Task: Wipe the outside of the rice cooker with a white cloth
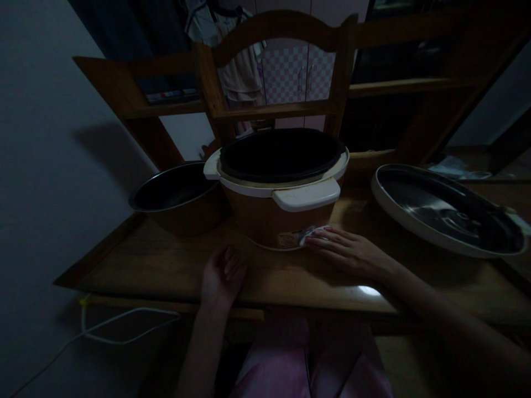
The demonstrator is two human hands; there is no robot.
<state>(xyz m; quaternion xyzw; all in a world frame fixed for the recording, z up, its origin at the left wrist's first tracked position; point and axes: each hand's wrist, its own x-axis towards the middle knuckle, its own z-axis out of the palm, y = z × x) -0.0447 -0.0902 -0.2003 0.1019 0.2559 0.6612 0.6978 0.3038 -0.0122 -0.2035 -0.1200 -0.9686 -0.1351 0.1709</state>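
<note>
An orange cooker with a cream rim and a dark inner pot stands in the middle of the wooden table. My right hand lies flat at its base, fingers pressed on a small white cloth against the cooker's lower wall. My left hand rests on the table just left of the cooker, palm up, fingers loosely curled, holding nothing.
A dark metal bowl sits to the left of the cooker. The cooker's lid lies upside down on the right. A wooden chair back stands behind. A white cord hangs below the table's left edge.
</note>
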